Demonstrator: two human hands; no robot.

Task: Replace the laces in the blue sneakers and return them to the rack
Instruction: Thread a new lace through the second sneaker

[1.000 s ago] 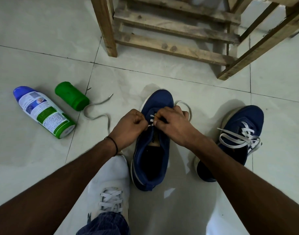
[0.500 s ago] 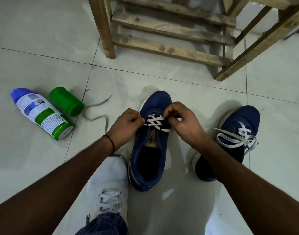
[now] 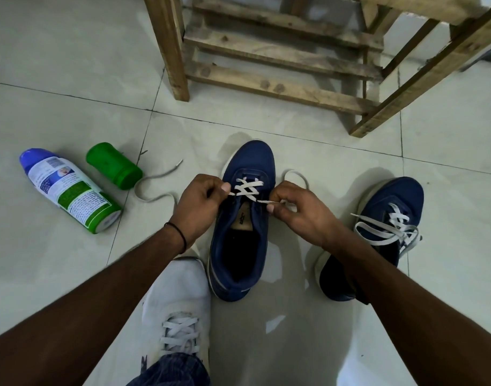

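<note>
A blue sneaker stands on the floor in the middle, toe pointing away from me. A white lace crosses its front eyelets. My left hand pinches the lace at the shoe's left side. My right hand pinches the other lace end at the right side, with a loop of lace behind it. The second blue sneaker sits to the right, fully laced with loose white ends. The wooden rack stands beyond the shoes.
A spray can with a blue top lies at the left beside a green cap. A loose grey lace curls on the tiles near them. My own white shoe is at the bottom centre.
My hands have drawn apart to either side of the middle sneaker, pulling the lace through. More crossed lace shows over the eyelets than a second ago.
</note>
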